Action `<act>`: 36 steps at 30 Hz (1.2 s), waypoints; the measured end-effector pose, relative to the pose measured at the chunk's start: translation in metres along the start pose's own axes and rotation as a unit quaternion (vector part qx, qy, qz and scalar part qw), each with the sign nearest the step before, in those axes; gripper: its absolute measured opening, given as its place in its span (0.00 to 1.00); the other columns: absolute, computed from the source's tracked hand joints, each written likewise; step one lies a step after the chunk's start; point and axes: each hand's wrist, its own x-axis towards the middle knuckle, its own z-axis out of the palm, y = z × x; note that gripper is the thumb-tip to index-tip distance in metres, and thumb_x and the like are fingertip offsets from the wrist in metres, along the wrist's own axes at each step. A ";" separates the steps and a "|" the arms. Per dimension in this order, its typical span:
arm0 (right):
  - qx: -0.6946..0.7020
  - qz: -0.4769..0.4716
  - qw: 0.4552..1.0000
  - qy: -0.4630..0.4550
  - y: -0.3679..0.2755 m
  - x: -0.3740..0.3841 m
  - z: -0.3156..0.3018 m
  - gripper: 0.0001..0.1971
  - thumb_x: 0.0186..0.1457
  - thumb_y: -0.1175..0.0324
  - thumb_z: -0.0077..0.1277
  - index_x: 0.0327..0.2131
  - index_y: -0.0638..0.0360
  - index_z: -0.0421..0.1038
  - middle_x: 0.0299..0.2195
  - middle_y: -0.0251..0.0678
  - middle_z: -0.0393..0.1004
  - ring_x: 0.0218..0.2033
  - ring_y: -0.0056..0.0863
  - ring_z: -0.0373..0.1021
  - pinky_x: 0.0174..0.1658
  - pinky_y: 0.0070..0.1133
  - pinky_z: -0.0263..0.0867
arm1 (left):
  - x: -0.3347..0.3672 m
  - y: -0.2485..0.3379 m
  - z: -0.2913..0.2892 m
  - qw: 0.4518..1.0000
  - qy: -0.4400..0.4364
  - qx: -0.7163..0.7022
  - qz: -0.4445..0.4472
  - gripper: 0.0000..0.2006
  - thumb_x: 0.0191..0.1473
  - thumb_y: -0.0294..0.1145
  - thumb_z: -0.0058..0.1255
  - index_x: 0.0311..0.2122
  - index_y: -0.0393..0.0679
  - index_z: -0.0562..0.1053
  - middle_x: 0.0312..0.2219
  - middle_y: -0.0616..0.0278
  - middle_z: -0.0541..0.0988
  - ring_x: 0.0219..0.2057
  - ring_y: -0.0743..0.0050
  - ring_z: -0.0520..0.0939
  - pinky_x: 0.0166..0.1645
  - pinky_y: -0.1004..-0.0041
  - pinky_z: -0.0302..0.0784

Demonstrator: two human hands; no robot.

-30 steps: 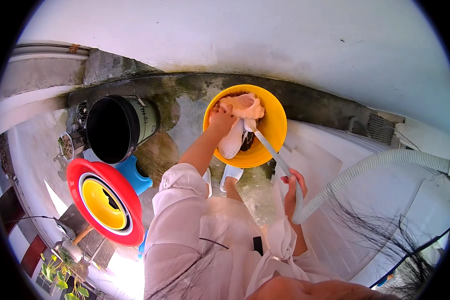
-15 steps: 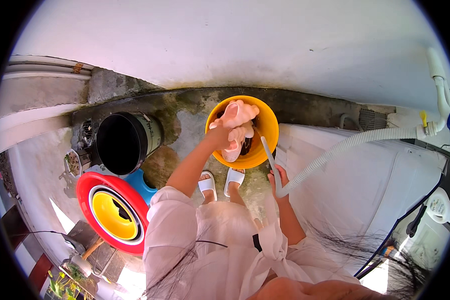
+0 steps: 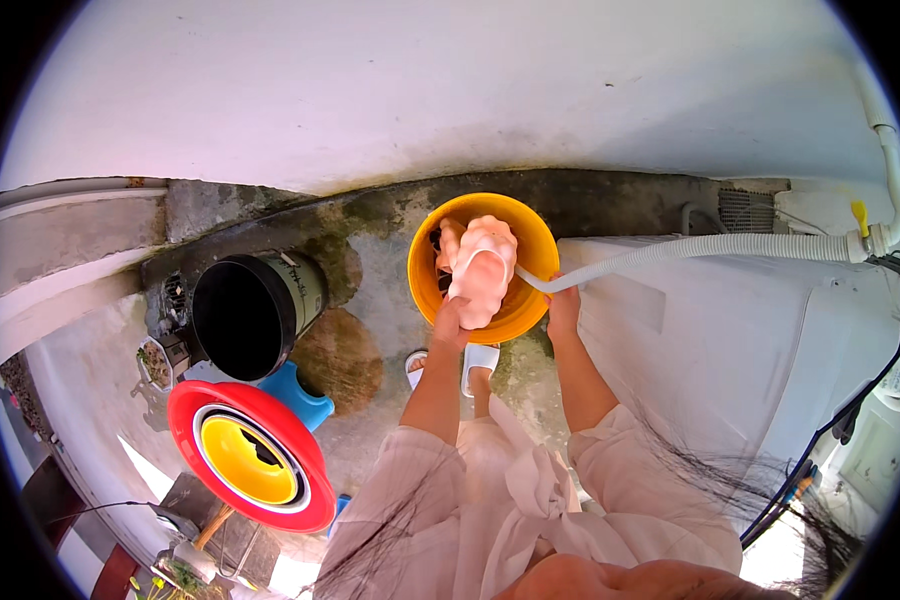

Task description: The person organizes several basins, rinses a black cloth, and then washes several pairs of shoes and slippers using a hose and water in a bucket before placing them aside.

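Observation:
A yellow bucket stands on the floor in front of me. My left hand grips the near end of a pink, bumpy slipper, held over the bucket. Beside it, to the left, a second pink slipper shows in part, with dark things lower in the bucket that I cannot make out. At the bucket's right rim, my right hand is closed around a pale hose, whose tip points at the slipper. Whether water flows is too small to tell.
A black-rimmed bin is on the left, near a blue stool and a red basin with a yellow one nested inside. A white appliance stands at right. The hose joins a wall tap. White slides are on my feet.
The left hand has moved toward me, and the pink slipper now lies turned lengthwise. The right hand has moved forward to the bucket's rim, bringing the hose tip close to the slipper.

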 end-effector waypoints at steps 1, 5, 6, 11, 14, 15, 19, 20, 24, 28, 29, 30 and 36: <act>0.035 -0.005 0.998 0.046 0.010 -0.014 0.009 0.23 0.52 0.51 0.46 0.48 0.51 0.61 0.37 0.28 0.67 0.39 0.21 0.64 0.40 0.16 0.58 | 0.001 -0.008 -0.006 0.999 0.014 -0.017 0.034 0.24 0.43 0.24 0.42 0.49 0.38 0.60 0.43 0.57 0.70 0.43 0.64 0.73 0.46 0.68 0.71; 0.161 0.120 0.971 -0.128 0.050 -0.031 0.037 0.24 0.53 0.56 0.46 0.50 0.56 0.56 0.41 0.34 0.65 0.42 0.27 0.63 0.43 0.18 0.60 | -0.017 -0.024 0.002 0.981 0.078 0.154 0.086 0.25 0.43 0.27 0.44 0.50 0.36 0.60 0.42 0.57 0.69 0.44 0.64 0.72 0.47 0.71 0.68; 0.241 0.108 0.950 -0.167 0.060 -0.019 0.036 0.24 0.53 0.57 0.47 0.49 0.58 0.56 0.41 0.35 0.65 0.42 0.28 0.64 0.44 0.20 0.61 | -0.019 -0.029 0.004 0.950 0.079 0.279 0.117 0.25 0.44 0.28 0.45 0.50 0.35 0.60 0.42 0.57 0.69 0.43 0.64 0.71 0.47 0.72 0.68; 0.018 0.000 1.000 0.008 0.073 0.030 0.027 0.24 0.48 0.68 0.52 0.48 0.66 0.57 0.42 0.38 0.65 0.40 0.26 0.65 0.41 0.20 0.64 | -0.007 -0.027 0.021 0.766 0.129 0.606 0.171 0.28 0.48 0.44 0.48 0.49 0.32 0.62 0.48 0.37 0.62 0.46 0.44 0.69 0.48 0.62 0.66; 0.010 -0.008 1.000 -0.002 0.057 0.009 0.035 0.23 0.48 0.69 0.52 0.47 0.65 0.58 0.41 0.38 0.66 0.38 0.26 0.66 0.40 0.21 0.65 | -0.005 -0.023 -0.013 0.599 0.140 0.744 0.262 0.26 0.51 0.49 0.43 0.41 0.30 0.66 0.44 0.34 0.64 0.38 0.37 0.71 0.42 0.58 0.69; 0.070 0.038 0.996 -0.028 0.056 0.005 0.033 0.23 0.48 0.69 0.52 0.47 0.65 0.59 0.41 0.38 0.67 0.38 0.27 0.67 0.40 0.22 0.65 | -0.002 -0.029 -0.030 0.580 0.126 0.764 0.253 0.25 0.51 0.49 0.42 0.39 0.30 0.67 0.43 0.34 0.64 0.37 0.37 0.72 0.41 0.57 0.69; -0.051 0.035 0.998 0.026 0.079 0.060 0.003 0.21 0.47 0.69 0.52 0.45 0.65 0.63 0.40 0.41 0.69 0.39 0.31 0.68 0.40 0.24 0.65 | 0.032 -0.048 -0.027 0.594 0.041 0.784 0.177 0.25 0.51 0.49 0.42 0.35 0.30 0.69 0.39 0.36 0.68 0.34 0.41 0.74 0.40 0.58 0.70; -0.157 -0.003 0.986 0.049 0.084 0.067 0.006 0.21 0.46 0.69 0.52 0.44 0.66 0.63 0.39 0.42 0.69 0.39 0.33 0.68 0.41 0.25 0.64 | 0.036 -0.041 -0.025 0.600 0.048 0.787 0.137 0.25 0.50 0.49 0.43 0.34 0.30 0.69 0.39 0.37 0.69 0.34 0.42 0.74 0.40 0.58 0.71; -0.364 -0.086 0.922 0.098 0.107 0.079 0.014 0.21 0.43 0.68 0.52 0.43 0.66 0.64 0.38 0.46 0.70 0.39 0.38 0.67 0.42 0.28 0.63 | 0.062 0.017 0.015 0.566 0.095 0.818 0.029 0.28 0.45 0.53 0.47 0.38 0.32 0.69 0.42 0.39 0.69 0.41 0.47 0.73 0.43 0.61 0.70; -0.327 -0.069 0.941 0.043 0.112 0.084 0.021 0.26 0.42 0.62 0.54 0.44 0.64 0.61 0.40 0.51 0.68 0.43 0.48 0.64 0.46 0.33 0.60 | 0.110 -0.016 -0.046 0.569 0.192 0.787 0.142 0.37 0.40 0.55 0.51 0.48 0.34 0.62 0.45 0.40 0.67 0.41 0.48 0.73 0.46 0.63 0.68; -0.334 -0.072 0.939 0.044 0.113 0.085 0.015 0.26 0.42 0.62 0.54 0.45 0.64 0.61 0.41 0.51 0.68 0.43 0.47 0.64 0.46 0.33 0.60 | 0.121 -0.027 -0.048 0.576 0.200 0.775 0.165 0.38 0.39 0.55 0.52 0.49 0.34 0.61 0.45 0.41 0.67 0.41 0.49 0.73 0.46 0.64 0.68; -0.342 -0.074 0.935 0.061 0.115 0.092 -0.001 0.27 0.41 0.62 0.54 0.45 0.64 0.61 0.41 0.51 0.68 0.43 0.47 0.64 0.46 0.33 0.60 | 0.130 -0.032 -0.023 0.586 0.169 0.774 0.173 0.36 0.39 0.53 0.53 0.48 0.34 0.63 0.43 0.42 0.68 0.41 0.50 0.73 0.45 0.65 0.68; -0.144 -0.074 0.985 0.068 0.061 0.029 0.045 0.23 0.44 0.68 0.52 0.46 0.62 0.61 0.36 0.38 0.68 0.38 0.26 0.64 0.41 0.21 0.61 | 0.142 -0.001 -0.029 0.785 0.202 0.572 0.127 0.22 0.41 0.37 0.52 0.40 0.35 0.64 0.37 0.47 0.72 0.41 0.56 0.72 0.41 0.67 0.69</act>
